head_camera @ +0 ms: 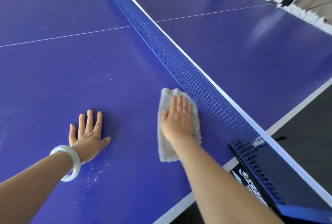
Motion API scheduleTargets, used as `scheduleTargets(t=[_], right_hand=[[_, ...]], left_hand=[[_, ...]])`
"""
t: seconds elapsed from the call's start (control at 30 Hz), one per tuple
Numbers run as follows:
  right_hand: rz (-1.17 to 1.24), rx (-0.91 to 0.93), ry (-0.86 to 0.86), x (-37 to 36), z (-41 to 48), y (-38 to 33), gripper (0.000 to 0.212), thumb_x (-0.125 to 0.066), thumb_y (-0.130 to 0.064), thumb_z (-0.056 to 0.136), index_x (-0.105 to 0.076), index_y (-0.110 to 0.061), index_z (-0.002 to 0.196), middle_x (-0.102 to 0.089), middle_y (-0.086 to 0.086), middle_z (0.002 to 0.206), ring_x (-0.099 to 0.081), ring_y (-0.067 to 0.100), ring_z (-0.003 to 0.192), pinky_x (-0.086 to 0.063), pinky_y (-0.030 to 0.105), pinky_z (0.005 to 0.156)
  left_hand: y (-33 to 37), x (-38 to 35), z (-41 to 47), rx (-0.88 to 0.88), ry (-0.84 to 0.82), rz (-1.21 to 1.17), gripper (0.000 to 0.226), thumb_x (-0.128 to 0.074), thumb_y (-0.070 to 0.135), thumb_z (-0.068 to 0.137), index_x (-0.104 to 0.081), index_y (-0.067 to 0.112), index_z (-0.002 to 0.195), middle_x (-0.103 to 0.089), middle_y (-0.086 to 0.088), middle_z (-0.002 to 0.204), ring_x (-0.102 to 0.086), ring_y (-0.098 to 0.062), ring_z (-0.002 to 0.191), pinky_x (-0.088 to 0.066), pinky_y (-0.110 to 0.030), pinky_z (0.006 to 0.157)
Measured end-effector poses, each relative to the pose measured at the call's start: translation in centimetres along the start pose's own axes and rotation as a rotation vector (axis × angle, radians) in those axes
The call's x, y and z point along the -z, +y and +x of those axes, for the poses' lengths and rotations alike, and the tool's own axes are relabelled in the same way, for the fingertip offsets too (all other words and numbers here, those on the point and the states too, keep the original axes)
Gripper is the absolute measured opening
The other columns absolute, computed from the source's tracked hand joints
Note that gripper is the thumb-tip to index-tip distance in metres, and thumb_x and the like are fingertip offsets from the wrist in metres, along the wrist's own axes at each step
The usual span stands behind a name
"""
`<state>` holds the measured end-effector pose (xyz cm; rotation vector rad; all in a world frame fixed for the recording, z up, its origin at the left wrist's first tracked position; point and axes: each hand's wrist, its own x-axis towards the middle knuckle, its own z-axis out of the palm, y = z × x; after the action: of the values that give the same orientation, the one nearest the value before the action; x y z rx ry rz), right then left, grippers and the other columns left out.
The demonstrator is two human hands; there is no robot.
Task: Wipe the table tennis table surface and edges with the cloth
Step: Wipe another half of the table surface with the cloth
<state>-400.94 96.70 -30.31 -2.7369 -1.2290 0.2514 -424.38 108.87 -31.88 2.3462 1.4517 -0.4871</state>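
Two bare forearms enter from the bottom edge, one per side.

Left: one pale, glassy white bangle (69,162) sits on the wrist. Left hand (88,134) lies palm down on the blue table tennis table (53,80), fingers straight and spread, thumb out to the side. It holds nothing.

White dusty specks (97,170) mark the surface just below and right of that hand; fainter smears show further up.

Centre: one grey, fluffy rectangular cloth (168,150) lies flat on the near-side half of the table, its far end just beside the foot of the net. Right hand (177,117) presses on its upper part, fingers straight and together, not curled round it. Wrist and forearm cover part of the cloth.

Right: one blue mesh net (179,58) with a white top band runs diagonally across the table. Its black clamp with white lettering (251,186) grips the near table edge, beside the right forearm.

One thin white centre line (62,36) crosses both halves. Dark floor (305,134) lies beyond the white-bordered edge. Objects at top right are too blurred to identify.
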Motion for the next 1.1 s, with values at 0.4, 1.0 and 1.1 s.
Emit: scheduleTargets(t=[0.4,1.0,1.1], right_hand=[[-0.127,0.117,0.011,0.8,-1.0,3.8,0.068,-0.013,-0.047,0.105,0.007,-0.01,0.159,0.012,0.007,0.167,0.011,0.018,0.154,0.007,0.037,0.126],[-0.008,0.25,-0.03,0.2,13.7,-2.4,0.07,-0.016,-0.05,0.105,0.004,-0.011,0.16,0.011,0.007,0.167,0.012,0.02,0.154,0.003,0.042,0.126],[0.014,0.189,-0.038,0.3,17.9,-4.6,0.071,-0.02,-0.048,0.105,0.005,-0.011,0.16,0.012,0.008,0.167,0.013,0.021,0.154,0.005,0.042,0.126]], left_hand=[[0.7,1.0,-1.3,-0.01,-0.011,-0.025,0.078,-0.032,0.046,0.104,0.027,0.028,0.15,0.036,0.0,0.157,0.033,-0.023,0.145,0.013,-0.043,0.12],[-1.9,7.2,9.7,-0.082,0.095,-0.005,0.098,-0.033,0.072,0.085,0.022,0.023,0.152,0.027,0.007,0.16,0.029,-0.014,0.146,0.016,-0.035,0.119],[-2.6,6.9,9.9,-0.108,0.089,-0.047,0.101,-0.02,0.082,0.081,0.029,0.023,0.146,0.034,0.015,0.153,0.038,-0.008,0.14,0.027,-0.026,0.111]])
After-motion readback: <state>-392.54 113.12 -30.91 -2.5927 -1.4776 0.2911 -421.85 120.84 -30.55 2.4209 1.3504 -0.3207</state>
